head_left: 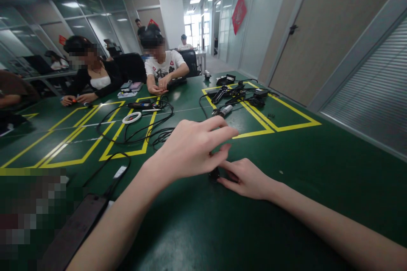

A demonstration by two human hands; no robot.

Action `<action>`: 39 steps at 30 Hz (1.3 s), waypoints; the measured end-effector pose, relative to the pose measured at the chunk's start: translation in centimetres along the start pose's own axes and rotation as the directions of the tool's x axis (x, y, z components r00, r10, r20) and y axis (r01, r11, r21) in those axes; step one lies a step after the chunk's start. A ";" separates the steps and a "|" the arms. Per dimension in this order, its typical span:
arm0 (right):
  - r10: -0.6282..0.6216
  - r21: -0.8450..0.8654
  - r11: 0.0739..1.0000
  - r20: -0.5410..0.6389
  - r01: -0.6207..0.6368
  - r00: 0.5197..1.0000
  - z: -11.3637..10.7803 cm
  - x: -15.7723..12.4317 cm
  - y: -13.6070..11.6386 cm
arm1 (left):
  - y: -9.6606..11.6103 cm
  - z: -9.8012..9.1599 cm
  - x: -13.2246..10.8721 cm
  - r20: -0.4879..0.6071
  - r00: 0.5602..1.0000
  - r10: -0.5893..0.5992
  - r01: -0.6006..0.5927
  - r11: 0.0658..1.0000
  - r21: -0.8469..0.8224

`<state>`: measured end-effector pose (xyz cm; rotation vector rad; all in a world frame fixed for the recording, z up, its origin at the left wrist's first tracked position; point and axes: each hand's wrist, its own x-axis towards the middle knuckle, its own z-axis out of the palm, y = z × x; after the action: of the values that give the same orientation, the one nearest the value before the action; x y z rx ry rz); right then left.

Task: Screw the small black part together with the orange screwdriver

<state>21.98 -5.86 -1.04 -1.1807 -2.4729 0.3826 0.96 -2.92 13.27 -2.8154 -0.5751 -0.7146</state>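
My left hand (195, 146) hovers over the green table, palm down with loosely bent fingers. Its thumb and fingertips are apart and nothing shows between them. Just behind it lies a silver-ended cylindrical tool (225, 111) on the table. Below and to the right, my right hand (246, 178) rests low at the tabletop. Its thumb and fingers close around a small black object (214, 173), partly covered by my hands, so its kind cannot be made out.
Black cables and dark devices (237, 93) lie at the back right. A white ring (131, 117) sits among looped cables. At front left is a dark power-adapter-like box (76, 224). Yellow tape (295, 127) marks the green table (333, 165). Co-workers sit across it, including a person in a white shirt (171, 61).
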 end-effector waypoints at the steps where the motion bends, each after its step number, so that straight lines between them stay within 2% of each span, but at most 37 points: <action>1: 0.000 0.000 1.000 -0.004 0.000 1.000 0.1 0.0 0.1 | 0.1 -0.1 0.0 0.007 1.000 0.002 -0.002 1.000 -0.016; 6: 0.006 0.012 1.000 0.006 -0.006 1.000 0.0 0.0 0.1 | 0.1 -0.2 0.2 0.038 0.999 0.023 -0.023 1.000 -0.007; 10: 0.009 0.014 1.000 0.029 -0.009 1.000 -0.2 -0.1 0.0 | 0.0 -0.1 0.1 0.073 0.996 -0.046 0.041 0.997 0.062; 16: -0.015 0.011 1.000 -0.014 0.016 1.000 0.0 -0.1 0.3 | 0.6 -0.5 0.3 0.107 0.993 -0.047 0.047 0.999 0.009; 22: -0.010 0.001 1.000 0.006 0.010 1.000 -0.2 -0.1 0.2 | 0.3 -1.2 0.1 0.143 0.988 -0.057 0.066 0.996 -0.057; 28: -0.024 -0.001 1.000 -0.009 0.024 1.000 -0.1 -0.1 0.3 | 0.1 -1.0 0.2 0.143 0.985 -0.099 0.108 0.992 -0.062; 34: -0.030 0.000 1.000 -0.020 0.031 0.999 0.0 -0.1 0.3 | 0.4 -1.1 0.3 0.116 0.993 -0.036 0.046 0.996 -0.078; 39: -0.015 0.004 1.000 0.008 0.015 1.000 -0.2 -0.1 0.1 | 0.1 -0.9 0.2 0.143 0.986 -0.084 0.099 0.990 -0.102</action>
<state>22.26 -5.87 -0.90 -1.1611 -2.4849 0.3886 0.84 -3.21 14.11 -2.9739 -0.7133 -0.5860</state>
